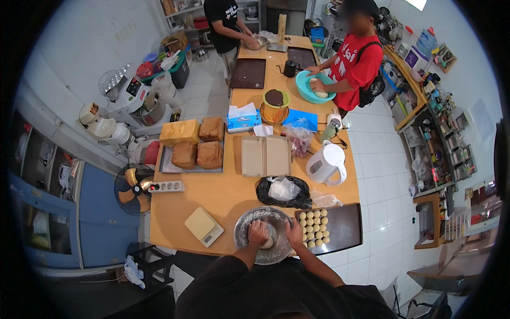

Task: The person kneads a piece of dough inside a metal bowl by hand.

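Observation:
A dusty steel bowl [249,215] sits at the table's near edge, holding a pale lump of dough [267,242]. My left hand [258,232] is inside it, fingers curled down onto the dough, which it partly hides. My right hand [294,233] grips the bowl's right rim. Just right of the bowl, a dark metal tray [342,234] holds several rows of small pale dough balls [316,226]. A kitchen scale [204,226] lies to the left, and a black plastic bag [297,200] with a white bundle [282,187] is behind the bowl.
Loaves on a tray [191,169], a power strip [166,186], an open carton [265,157] and a kettle [324,162] share the table [236,191]. One co-worker [356,64] works at a turquoise bowl [316,85], another [223,21] at the far end. A fan [135,189] stands left.

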`<state>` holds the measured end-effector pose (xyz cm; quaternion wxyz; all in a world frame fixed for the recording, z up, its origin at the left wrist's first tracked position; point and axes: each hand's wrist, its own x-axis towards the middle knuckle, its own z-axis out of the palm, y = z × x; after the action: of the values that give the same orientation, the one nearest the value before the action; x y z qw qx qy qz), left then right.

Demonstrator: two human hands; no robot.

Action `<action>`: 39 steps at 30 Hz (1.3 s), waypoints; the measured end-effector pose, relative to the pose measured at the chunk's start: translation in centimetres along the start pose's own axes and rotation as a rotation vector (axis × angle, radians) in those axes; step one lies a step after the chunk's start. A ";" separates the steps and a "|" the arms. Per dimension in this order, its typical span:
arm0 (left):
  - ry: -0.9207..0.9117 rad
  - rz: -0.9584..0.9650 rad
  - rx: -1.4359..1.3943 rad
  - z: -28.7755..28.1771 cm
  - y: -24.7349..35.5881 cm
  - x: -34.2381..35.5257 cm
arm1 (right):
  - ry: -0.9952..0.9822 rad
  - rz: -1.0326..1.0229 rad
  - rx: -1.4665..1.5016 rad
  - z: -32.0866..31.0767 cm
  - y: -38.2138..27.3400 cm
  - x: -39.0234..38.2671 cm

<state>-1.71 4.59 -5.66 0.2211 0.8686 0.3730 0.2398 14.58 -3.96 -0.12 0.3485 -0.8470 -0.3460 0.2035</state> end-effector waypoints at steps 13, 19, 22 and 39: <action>-0.042 0.050 0.155 -0.4 -0.2 0.9 | -0.128 0.046 0.145 0.8 1.3 0.7; -0.211 -0.010 0.313 0.0 0.8 1.2 | -0.119 0.137 -0.065 -0.3 0.4 0.1; -0.344 -0.090 0.416 0.4 2.7 1.9 | 0.012 0.025 -0.004 0.4 0.8 -0.4; -0.391 0.242 0.434 -1.8 2.1 -2.4 | 0.203 0.235 0.060 1.7 -1.6 -4.9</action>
<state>-3.06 1.83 -3.63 0.0681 0.9633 0.2597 0.0076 9.59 -5.94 0.43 0.3806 -0.8871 -0.2015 0.1663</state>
